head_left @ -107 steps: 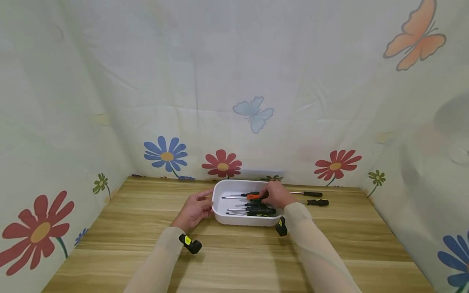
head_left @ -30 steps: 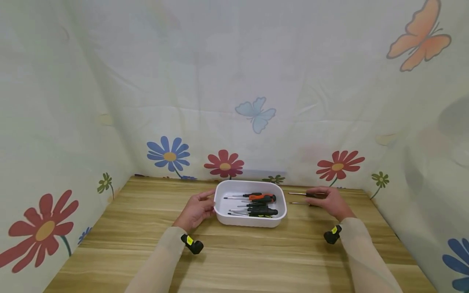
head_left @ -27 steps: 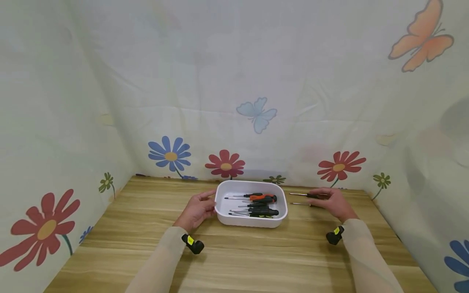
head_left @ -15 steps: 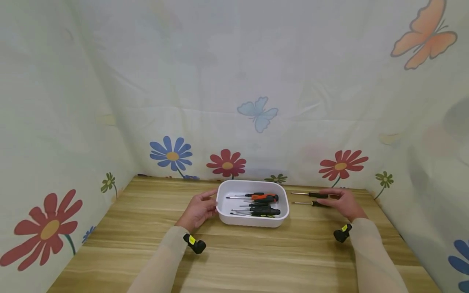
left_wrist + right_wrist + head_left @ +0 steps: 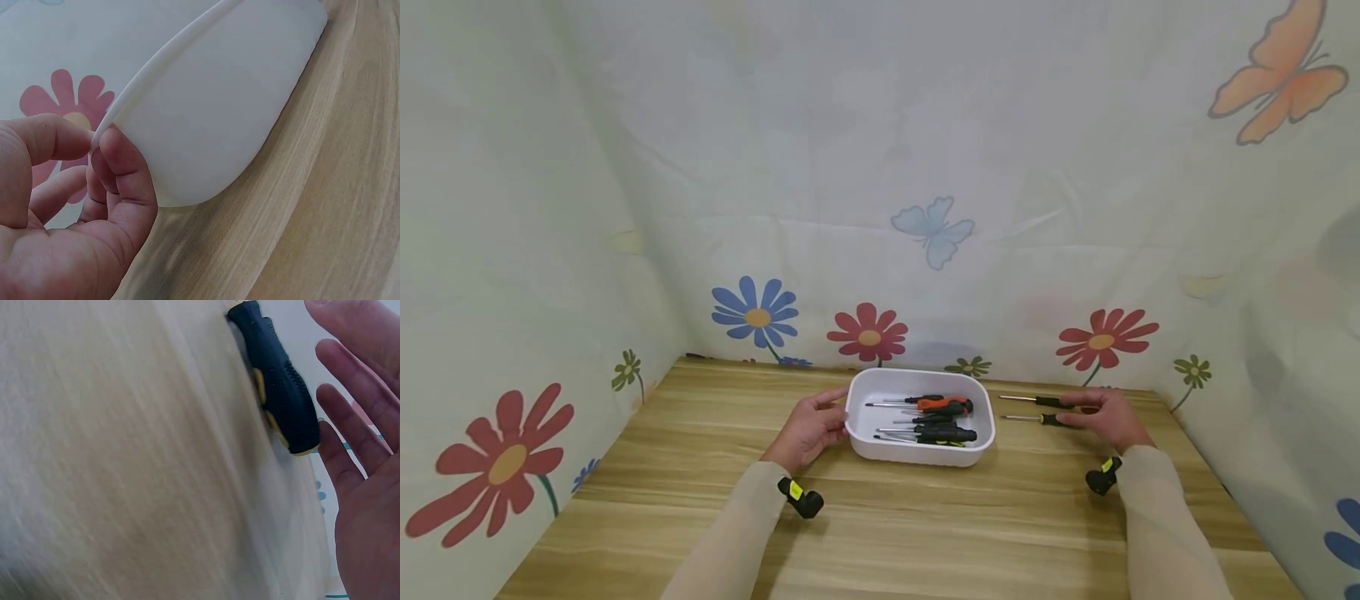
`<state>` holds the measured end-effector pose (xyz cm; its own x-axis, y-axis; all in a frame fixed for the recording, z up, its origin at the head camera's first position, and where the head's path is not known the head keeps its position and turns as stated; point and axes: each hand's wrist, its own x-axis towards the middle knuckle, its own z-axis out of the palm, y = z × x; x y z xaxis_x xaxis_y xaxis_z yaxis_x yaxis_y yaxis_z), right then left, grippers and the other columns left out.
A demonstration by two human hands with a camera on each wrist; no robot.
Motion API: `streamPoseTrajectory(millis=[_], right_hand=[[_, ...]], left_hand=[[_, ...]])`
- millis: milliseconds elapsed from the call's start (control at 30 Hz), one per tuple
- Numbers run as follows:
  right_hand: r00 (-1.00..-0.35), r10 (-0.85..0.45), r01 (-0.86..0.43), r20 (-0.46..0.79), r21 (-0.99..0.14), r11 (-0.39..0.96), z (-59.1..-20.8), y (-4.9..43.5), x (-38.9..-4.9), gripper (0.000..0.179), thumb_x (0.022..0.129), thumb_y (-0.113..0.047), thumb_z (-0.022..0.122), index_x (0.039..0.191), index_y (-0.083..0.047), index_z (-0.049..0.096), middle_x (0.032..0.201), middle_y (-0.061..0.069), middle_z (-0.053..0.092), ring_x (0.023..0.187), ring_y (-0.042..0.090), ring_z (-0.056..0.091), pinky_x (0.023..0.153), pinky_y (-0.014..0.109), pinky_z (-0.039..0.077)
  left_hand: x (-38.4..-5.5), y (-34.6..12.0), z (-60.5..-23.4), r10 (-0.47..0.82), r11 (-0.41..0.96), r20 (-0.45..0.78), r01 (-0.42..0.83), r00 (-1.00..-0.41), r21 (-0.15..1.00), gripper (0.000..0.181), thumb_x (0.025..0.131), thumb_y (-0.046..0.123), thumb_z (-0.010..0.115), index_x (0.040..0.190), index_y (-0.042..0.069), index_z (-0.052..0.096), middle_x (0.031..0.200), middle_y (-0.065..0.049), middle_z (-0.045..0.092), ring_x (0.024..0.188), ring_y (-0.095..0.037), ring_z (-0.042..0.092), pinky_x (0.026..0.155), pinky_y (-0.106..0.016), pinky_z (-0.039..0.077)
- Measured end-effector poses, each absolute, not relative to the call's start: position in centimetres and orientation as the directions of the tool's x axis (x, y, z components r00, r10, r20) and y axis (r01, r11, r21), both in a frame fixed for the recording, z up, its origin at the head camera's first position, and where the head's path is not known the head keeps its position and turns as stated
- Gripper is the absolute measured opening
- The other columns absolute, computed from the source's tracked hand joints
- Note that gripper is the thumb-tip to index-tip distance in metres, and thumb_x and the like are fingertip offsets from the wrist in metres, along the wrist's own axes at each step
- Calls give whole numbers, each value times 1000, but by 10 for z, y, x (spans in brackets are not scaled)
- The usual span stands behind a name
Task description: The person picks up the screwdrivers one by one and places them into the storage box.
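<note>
A white plastic bin point(image 5: 917, 455) sits on the wooden table, holding several screwdrivers, mostly black-handled, one with an orange and black handle point(image 5: 943, 406). At its left end my left hand point(image 5: 807, 431) pinches the rim between thumb and fingers, as the left wrist view shows at the bin wall point(image 5: 212, 100). To the right of the bin lie two screwdrivers, shafts pointing left: a rear one with a black handle point(image 5: 1051, 401) and a front black-and-yellow one point(image 5: 281, 381). My right hand point(image 5: 1108, 418) hovers at their handle ends, fingers extended and holding nothing; it partly hides the rear handle.
The wooden table point(image 5: 925, 533) stretches in front of the bin. A flower-printed curtain point(image 5: 820, 208) rises directly behind and at both sides. Each wrist wears a small black camera point(image 5: 1102, 477).
My right hand went from inside the bin to the two screwdrivers on the right, touched their handles, then drew slightly right, off them. The left hand stays at the bin's rim.
</note>
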<state>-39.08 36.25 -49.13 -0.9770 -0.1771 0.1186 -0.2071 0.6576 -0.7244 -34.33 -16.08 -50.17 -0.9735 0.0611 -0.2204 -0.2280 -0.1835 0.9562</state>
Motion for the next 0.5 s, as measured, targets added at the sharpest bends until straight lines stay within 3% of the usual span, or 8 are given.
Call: streamPoseTrajectory(millis=[100, 333, 500], right_hand=[[-980, -163, -192, 110, -721, 666, -496, 363, -392, 50, 84, -37, 84, 122, -7, 75, 135, 18, 66, 116, 34, 65, 85, 24, 55], [-987, -149, -152, 66, -702, 696, -500, 365, -394, 42, 87, -34, 82, 120, -9, 76, 138, 22, 63, 129, 42, 54, 104, 58, 46], [-984, -167, -169, 65, -645, 745, -502, 366, -395, 35, 88, -31, 82, 116, -11, 78, 132, 22, 67, 125, 43, 57, 104, 61, 45]], left_hand=[[-343, -160, -503, 65, -183, -213, -222, -975, 958, 58, 94, -5, 61, 149, 11, 53, 101, -11, 61, 73, -18, 61, 71, -30, 58], [-345, -161, -503, 59, -189, -226, -233, -972, 954, 58, 94, -4, 62, 149, 13, 54, 103, -12, 60, 75, -19, 62, 72, -30, 58], [-345, -161, -504, 58, -189, -227, -234, -972, 954, 58, 94, -4, 62, 149, 12, 54, 102, -11, 60, 75, -19, 62, 72, -30, 58]])
